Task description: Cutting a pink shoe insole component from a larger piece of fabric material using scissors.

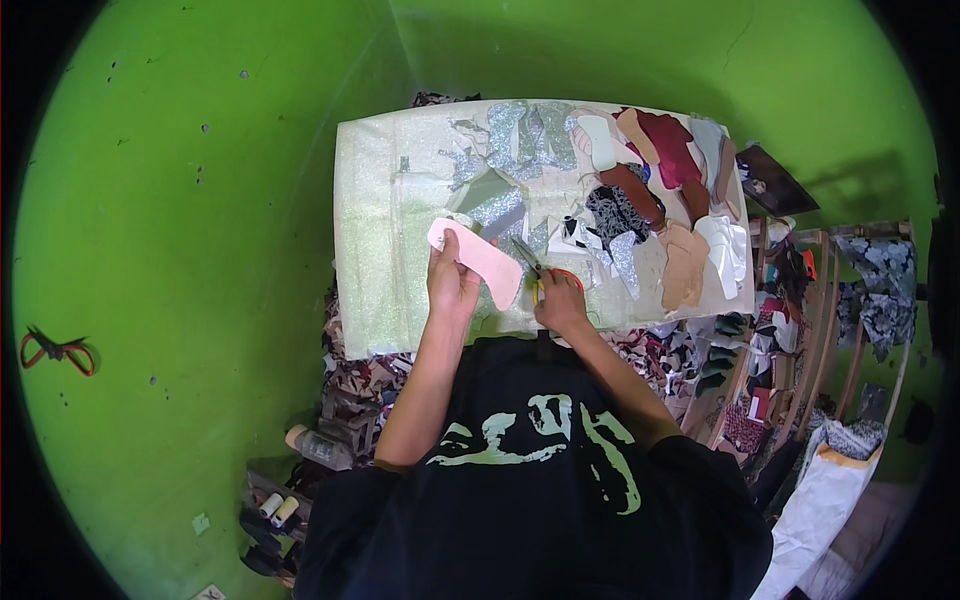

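Note:
My left hand (453, 280) grips a pale pink insole-shaped piece (487, 266), thumb on its upper face, holding it tilted over the table. To its right, my right hand (563, 304) is closed around a pair of scissors (528, 257) with orange and yellow handles. The scissor blades point up and left, toward the pink piece, and appear apart from it. Just beyond lies a glittery silver-grey sheet (492, 203) with cut edges. Small white and black scraps (577, 235) lie to the right of the scissors.
The table (372, 200) has a pale glittery cover. Brown insole pieces (683, 265), a dark red sheet (665, 140) and white pieces (724, 250) lie along its right side. Fabric scraps (365, 385) are heaped below. A wooden rack (823, 300) stands at right; another pair of scissors (58, 352) hangs on the green wall.

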`<state>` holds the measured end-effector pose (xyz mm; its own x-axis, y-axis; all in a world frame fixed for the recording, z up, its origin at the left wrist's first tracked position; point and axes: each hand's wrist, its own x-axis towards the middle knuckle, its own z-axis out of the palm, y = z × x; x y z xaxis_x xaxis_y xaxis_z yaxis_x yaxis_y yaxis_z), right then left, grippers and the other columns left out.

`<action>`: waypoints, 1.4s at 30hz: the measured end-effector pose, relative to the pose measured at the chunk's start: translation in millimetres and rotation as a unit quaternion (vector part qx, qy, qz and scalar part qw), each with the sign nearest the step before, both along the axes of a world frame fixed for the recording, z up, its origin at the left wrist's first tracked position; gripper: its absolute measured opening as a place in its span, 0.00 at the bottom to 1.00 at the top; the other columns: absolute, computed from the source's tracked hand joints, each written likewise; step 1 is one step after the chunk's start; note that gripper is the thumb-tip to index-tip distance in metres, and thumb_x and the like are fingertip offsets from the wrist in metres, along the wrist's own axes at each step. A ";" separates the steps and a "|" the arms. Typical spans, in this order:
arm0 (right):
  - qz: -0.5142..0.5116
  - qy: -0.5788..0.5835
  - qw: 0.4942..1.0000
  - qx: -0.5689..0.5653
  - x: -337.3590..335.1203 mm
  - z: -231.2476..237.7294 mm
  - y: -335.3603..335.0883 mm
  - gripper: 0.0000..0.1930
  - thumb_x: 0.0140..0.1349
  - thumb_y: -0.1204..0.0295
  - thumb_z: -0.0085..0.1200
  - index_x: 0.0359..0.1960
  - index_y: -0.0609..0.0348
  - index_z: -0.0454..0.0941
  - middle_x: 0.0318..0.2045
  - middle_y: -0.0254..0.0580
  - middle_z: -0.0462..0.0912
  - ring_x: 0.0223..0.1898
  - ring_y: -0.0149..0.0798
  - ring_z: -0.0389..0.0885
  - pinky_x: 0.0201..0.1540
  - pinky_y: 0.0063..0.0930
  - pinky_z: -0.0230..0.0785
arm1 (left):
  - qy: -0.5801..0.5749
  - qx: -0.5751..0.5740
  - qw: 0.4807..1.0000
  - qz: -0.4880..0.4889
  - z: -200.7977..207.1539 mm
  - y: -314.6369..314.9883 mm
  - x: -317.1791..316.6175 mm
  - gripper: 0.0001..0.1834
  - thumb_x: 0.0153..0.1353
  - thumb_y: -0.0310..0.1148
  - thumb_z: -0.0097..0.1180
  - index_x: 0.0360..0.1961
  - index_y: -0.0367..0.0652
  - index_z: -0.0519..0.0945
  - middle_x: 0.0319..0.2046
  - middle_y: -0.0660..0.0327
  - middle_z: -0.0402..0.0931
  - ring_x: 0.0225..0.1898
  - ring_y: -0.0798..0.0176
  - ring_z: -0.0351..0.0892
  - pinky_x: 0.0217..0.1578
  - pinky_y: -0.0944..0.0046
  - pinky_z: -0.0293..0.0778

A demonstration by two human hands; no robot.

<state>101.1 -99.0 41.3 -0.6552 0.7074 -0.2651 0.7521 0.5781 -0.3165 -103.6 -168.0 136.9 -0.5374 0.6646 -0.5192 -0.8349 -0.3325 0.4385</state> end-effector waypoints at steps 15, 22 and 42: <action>-0.231 0.514 0.769 -0.301 -74.0 33.1 -32.3 0.11 0.61 0.72 0.65 0.40 0.65 0.78 0.33 0.35 0.83 0.35 0.25 0.79 0.41 0.20 0.72 | -0.006 -0.091 0.994 -0.067 -53.3 -43.8 -17.8 0.14 0.68 0.31 0.56 0.53 0.43 0.72 0.49 0.58 0.76 0.49 0.61 0.78 0.54 0.57 0.76; -0.302 0.484 0.779 -0.261 -82.0 19.4 -27.4 0.12 0.61 0.77 0.63 0.45 0.67 0.78 0.37 0.38 0.84 0.37 0.28 0.82 0.41 0.22 0.76 | 0.195 -0.130 0.886 -0.401 -74.2 -83.7 -47.3 0.18 0.57 0.26 0.60 0.48 0.40 0.73 0.42 0.56 0.79 0.46 0.66 0.79 0.45 0.69 0.76; -0.204 0.214 0.920 -0.258 -95.6 -6.1 -17.9 0.22 0.56 0.76 0.63 0.53 0.57 0.74 0.50 0.47 0.80 0.48 0.43 0.79 0.50 0.34 0.71 | 0.105 -0.062 0.957 -0.264 -102.4 -78.2 -87.9 0.17 0.76 0.34 0.41 0.56 0.34 0.72 0.50 0.53 0.79 0.48 0.58 0.82 0.47 0.58 0.80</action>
